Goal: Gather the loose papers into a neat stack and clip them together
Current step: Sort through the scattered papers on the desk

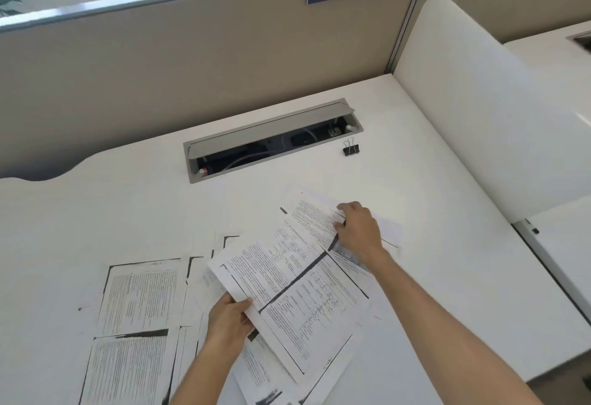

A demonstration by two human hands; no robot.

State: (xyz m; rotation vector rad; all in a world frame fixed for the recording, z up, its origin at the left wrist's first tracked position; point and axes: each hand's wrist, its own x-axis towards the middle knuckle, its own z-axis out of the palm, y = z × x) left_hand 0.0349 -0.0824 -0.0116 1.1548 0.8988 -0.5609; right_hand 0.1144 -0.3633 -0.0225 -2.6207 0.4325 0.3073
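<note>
Several loose printed sheets lie spread over the white desk [128, 212]. My left hand [228, 321] grips the near left edge of a lifted sheet [287, 292] that slants over the others. Farther right, my right hand [359, 225] rests on a far sheet [311, 216], with fingers curled at its right edge. More sheets [137, 318] lie flat at the left, partly overlapping. A black binder clip [351, 148] stands alone on the desk beyond the papers, apart from both hands.
An open grey cable tray [271, 139] is set into the desk behind the papers. A beige partition [192, 53] with a sign reading 473 closes off the back. A white curved divider [473, 110] stands at the right, with another desk beyond it.
</note>
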